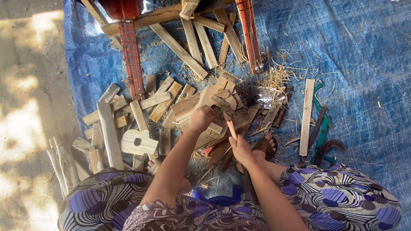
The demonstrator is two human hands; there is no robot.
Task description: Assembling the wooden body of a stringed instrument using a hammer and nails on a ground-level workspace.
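While we look down from the head cam, our left hand (pixel 202 118) is clenched w/ its grip pressing on a small wooden block (pixel 217 112) atop the carved wood piece (pixel 212 102), approx. centre of the blue tarp (pixel 364 64). Right hand (pixel 240 147) has its grip closed on a thin reddish stick (pixel 231 128), tip pointing up at the block. Wood offcuts (pixel 109 128) lie scattered to the left; a long slat (pixel 306 116) and green-handled tools (pixel 322 124) lie to the right. Sandalled foot (pixel 265 147) just beside the right hand.
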